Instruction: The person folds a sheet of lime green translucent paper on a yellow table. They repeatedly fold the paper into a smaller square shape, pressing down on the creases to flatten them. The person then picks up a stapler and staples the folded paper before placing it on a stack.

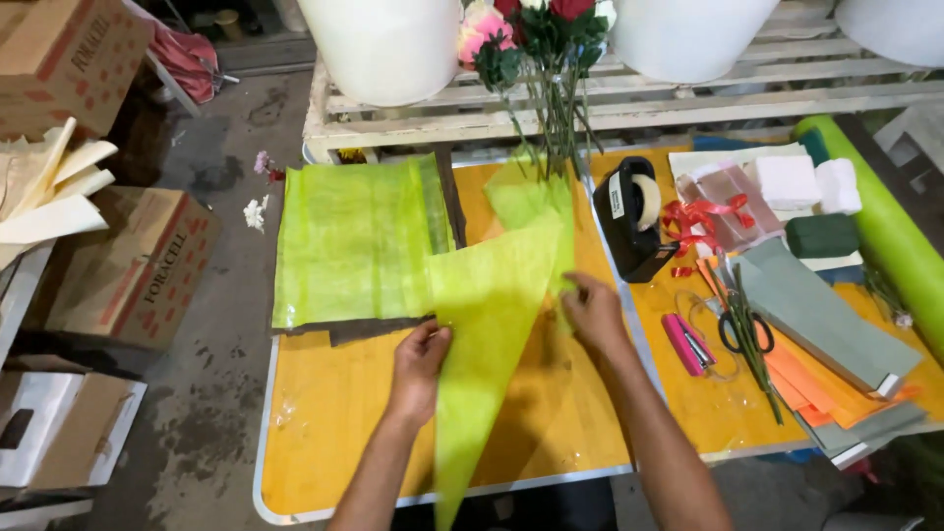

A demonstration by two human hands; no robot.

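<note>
With the left hand (418,356) pinching one edge of the translucent lime-green wrapping sheet (489,324) on the orange worktop (324,413), fingers together, the right hand (593,313) presses flat, best smoothing evenly.

Both forearms reach up from the near edge of the orange table (324,433). Left hand (418,359), fingers curled (thumb uppermost), lies left of table centre; right hand (593,315), palm down, fingers bent, lies at centre.
</note>
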